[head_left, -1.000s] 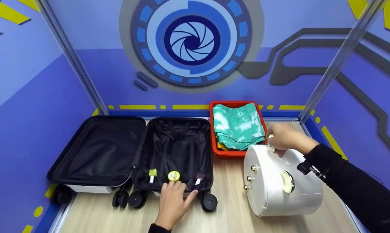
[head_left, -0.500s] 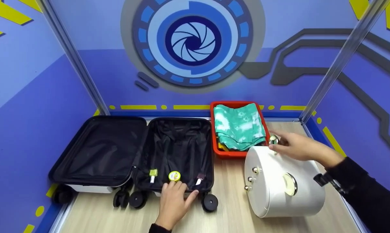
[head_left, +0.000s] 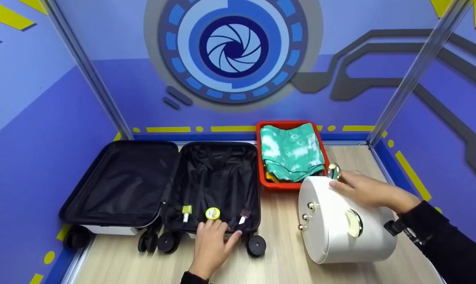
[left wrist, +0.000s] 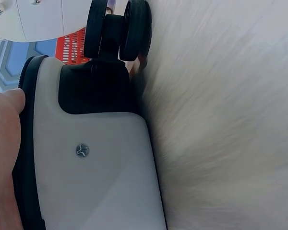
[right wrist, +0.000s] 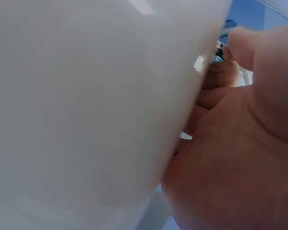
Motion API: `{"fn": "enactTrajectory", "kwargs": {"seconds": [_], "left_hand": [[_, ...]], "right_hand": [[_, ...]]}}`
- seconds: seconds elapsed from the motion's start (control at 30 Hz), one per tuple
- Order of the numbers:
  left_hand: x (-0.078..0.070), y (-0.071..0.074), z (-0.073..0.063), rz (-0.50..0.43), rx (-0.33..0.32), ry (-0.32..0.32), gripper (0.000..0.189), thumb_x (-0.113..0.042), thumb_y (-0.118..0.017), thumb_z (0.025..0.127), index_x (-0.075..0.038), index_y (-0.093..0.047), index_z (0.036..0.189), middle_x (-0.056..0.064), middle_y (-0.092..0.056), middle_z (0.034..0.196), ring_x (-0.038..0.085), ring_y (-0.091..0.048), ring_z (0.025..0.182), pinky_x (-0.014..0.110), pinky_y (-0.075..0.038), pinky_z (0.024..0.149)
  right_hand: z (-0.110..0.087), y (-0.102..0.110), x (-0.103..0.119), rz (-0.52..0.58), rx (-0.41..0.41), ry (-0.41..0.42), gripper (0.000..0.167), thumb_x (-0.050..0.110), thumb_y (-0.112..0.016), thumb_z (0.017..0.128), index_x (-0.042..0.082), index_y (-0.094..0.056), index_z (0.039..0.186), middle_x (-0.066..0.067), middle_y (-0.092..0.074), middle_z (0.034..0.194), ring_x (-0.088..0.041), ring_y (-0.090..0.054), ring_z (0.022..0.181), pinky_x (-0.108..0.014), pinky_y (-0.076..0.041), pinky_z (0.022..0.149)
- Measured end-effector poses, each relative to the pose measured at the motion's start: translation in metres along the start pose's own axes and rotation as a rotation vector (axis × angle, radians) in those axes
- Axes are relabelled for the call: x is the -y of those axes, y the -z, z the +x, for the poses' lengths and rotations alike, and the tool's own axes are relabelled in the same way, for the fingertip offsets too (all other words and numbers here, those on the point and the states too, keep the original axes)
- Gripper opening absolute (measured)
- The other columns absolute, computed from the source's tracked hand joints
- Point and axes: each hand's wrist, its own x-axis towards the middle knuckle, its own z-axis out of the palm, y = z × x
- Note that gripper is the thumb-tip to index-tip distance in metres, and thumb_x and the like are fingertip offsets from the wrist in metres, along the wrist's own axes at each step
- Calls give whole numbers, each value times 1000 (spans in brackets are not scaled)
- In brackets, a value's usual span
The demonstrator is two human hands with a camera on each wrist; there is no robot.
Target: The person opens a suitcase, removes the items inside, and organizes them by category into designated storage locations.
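At left, the open suitcase [head_left: 117,185] already holds a green bottle [head_left: 187,210], yellow disc [head_left: 212,213] and dark bottle [head_left: 244,215]; the left hand [head_left: 212,246] lies relaxed at its rim. Green cloth [head_left: 293,152] sits in the red basket [head_left: 279,186], seemingly unpacked; the right hand [head_left: 366,189] touches the white case [head_left: 340,246], its grip unclear.

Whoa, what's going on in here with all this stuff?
A person's left hand rests on the near edge of an open suitcase, where two bottle-like things and a round yellow tub lie. Their right hand is at the top of a white case, by its shiny knob. Green-and-white cloth sits in a red basket.
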Motion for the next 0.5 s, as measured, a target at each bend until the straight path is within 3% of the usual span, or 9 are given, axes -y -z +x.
{"fn": "enactTrajectory", "kwargs": {"seconds": [0.13,0.3,0.4,0.5], "left_hand": [[-1,2,1,-11,-7,-4,47,-63,-71,101,-18,-71,86,-2,-67,82,20,-57,82,39,-38,79],[-2,10,4,-30,43,17,43,-61,-71,102,-20,-74,91,-2,-71,87,21,-60,85,39,-39,80],[-8,15,9,-96,74,32,34,-54,-75,102,-20,-76,96,-4,-72,92,19,-64,89,39,-41,82],[-23,17,17,-190,57,7,23,-43,-80,100,-21,-77,98,-6,-72,95,16,-65,91,38,-43,84]], "right_hand": [[-1,-3,0,-40,-25,3,36,50,-50,117,16,-62,120,-4,-64,109,-16,-60,100,-31,-50,82],[0,-2,-1,-10,-3,3,41,51,-50,116,15,-60,131,-5,-68,112,-17,-65,101,-33,-54,84],[1,1,-2,21,25,4,46,51,-49,117,14,-57,142,-7,-70,117,-18,-68,105,-34,-57,86],[2,5,-2,42,42,2,48,50,-49,117,13,-53,147,-9,-69,119,-19,-69,106,-33,-59,84]]}}
